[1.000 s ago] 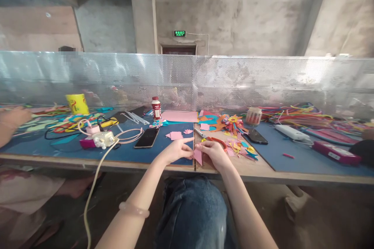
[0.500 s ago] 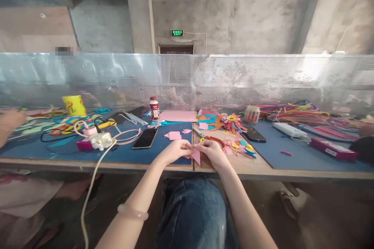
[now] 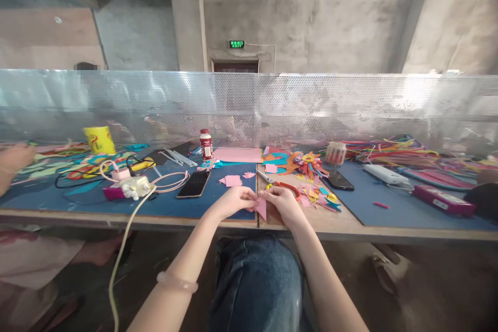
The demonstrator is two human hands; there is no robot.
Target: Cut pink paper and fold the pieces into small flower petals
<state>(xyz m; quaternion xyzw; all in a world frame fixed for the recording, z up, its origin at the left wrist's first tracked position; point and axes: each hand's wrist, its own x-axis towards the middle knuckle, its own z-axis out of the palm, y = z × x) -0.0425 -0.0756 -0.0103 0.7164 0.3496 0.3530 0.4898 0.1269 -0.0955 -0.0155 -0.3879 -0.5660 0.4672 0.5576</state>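
Note:
Between my two hands, just above the table's front edge, is a piece of pink paper [image 3: 262, 209] with a pointed lower end. My left hand [image 3: 238, 200] pinches its left side, and my right hand [image 3: 283, 203] pinches its upper right. The fingers nearly meet and cover the paper's top. Beyond my hands lie a pink paper square [image 3: 234, 181] and a small cut pink piece [image 3: 248, 175]. Scissors [image 3: 264, 177] with orange handles lie just behind my right hand. Several coloured paper scraps [image 3: 319, 194] are spread to its right.
A black phone [image 3: 193, 184] and a power strip [image 3: 132, 187] with cables lie to the left. A red-capped bottle [image 3: 206, 145] stands at the back near the perforated metal screen [image 3: 233, 104]. Another phone [image 3: 339, 179] lies right. At far left is another person's hand [image 3: 13, 163].
My hands and the pink paper stay in almost the same place. The other person's hand at far left has shifted slightly.

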